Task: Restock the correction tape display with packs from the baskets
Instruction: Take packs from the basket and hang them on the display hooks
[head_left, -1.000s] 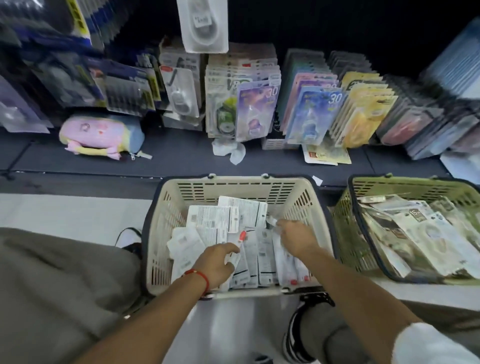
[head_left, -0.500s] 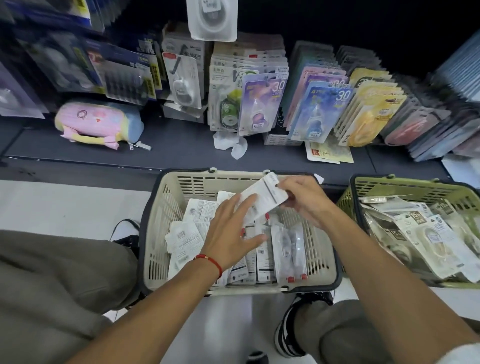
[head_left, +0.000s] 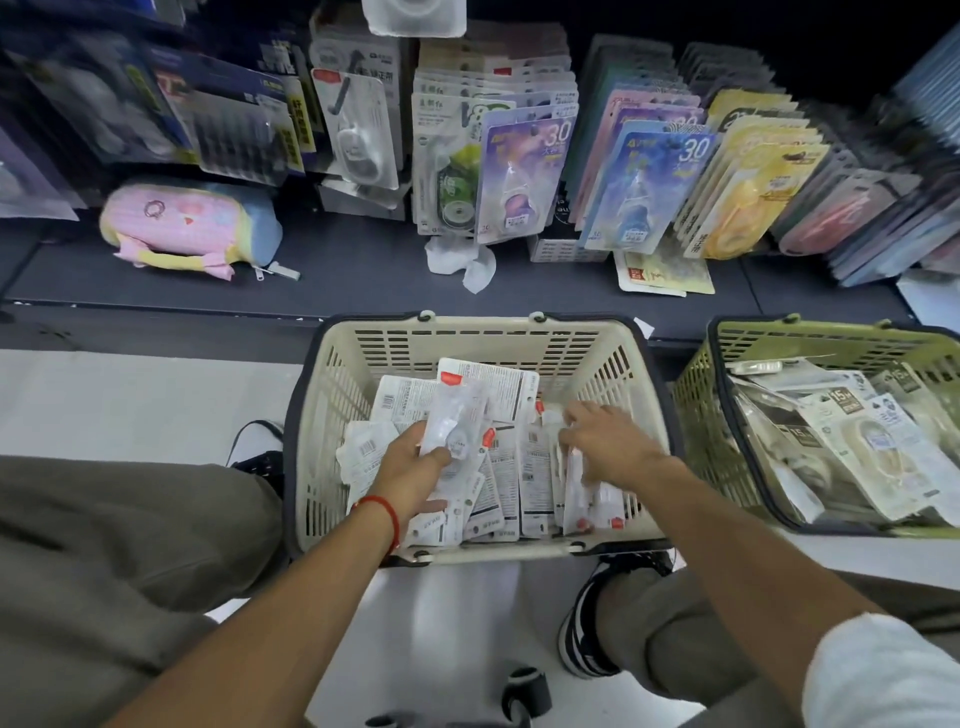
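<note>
A cream basket (head_left: 478, 338) on the floor in front of me holds several white correction tape packs. My left hand (head_left: 415, 467) grips a small stack of clear-fronted packs (head_left: 457, 415) above the basket's left half. My right hand (head_left: 608, 441) reaches down into the right half, its fingers on packs (head_left: 587, 499) standing there; whether it grips one is unclear. Beyond the basket, the dark shelf carries the correction tape display (head_left: 519, 171), rows of hanging packs in white, purple, blue and yellow.
A green basket (head_left: 727, 364) full of other packs stands to the right. A pastel pencil case (head_left: 192, 223) lies on the shelf (head_left: 337, 270) at left, crumpled paper (head_left: 457, 260) near the middle, a loose card (head_left: 665, 273) further right. My knees flank the cream basket.
The pack held up between both hands has ended in my left hand with others. My right hand let go and dropped back into the basket's right side.
</note>
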